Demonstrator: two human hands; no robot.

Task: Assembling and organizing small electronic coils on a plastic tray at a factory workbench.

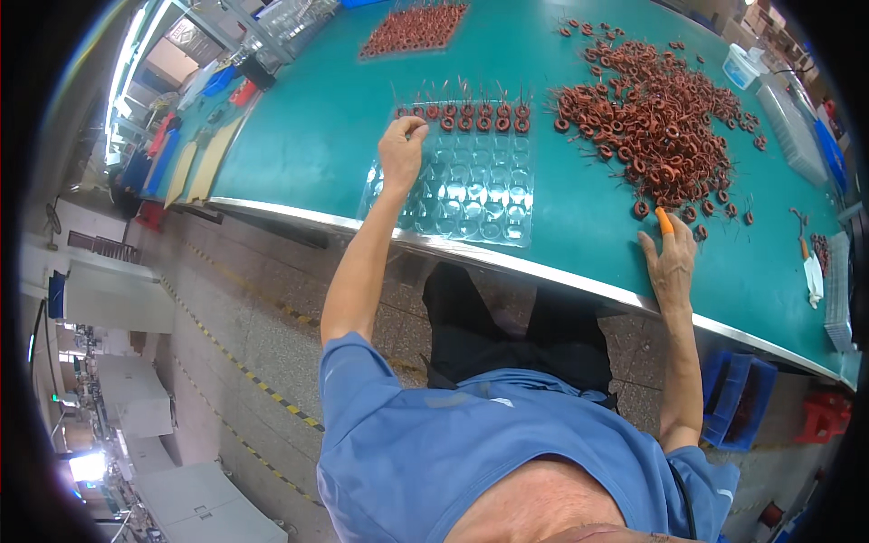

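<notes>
At the green bench [299, 154], the left hand [402, 149] is over the far left corner of a clear pocketed tray [453, 190], its fingers curled in toward the thumb beside the coils in the tray [484, 123]; whether a coil is pinched there I cannot tell. Those ring-shaped, red-brown coils sit in the tray's two far rows, wire leads sticking up, while the pockets toward its near edge show bare. The right hand [672, 262] is at the near edge of the loose coil pile [665, 127], thumb and index finger apart, an orange finger cot [665, 223] on the index tip touching or just beside the nearest coils. The pile spreads across the bench to the right of the tray, and a packed block of coils [414, 30] lies by the bench's far edge. The likeliest trouble, I judge, is snagging: the leads look tangled in the pile, so drawing one coil out could drag neighbours along or bend wires. The left wrist passes over the tray's left side, so a low sleeve or forearm could nudge it, and since its near edge lies close to the bench's near edge, a push that way might tip it; a brushed lead could also unseat a coil in the far rows
</notes>
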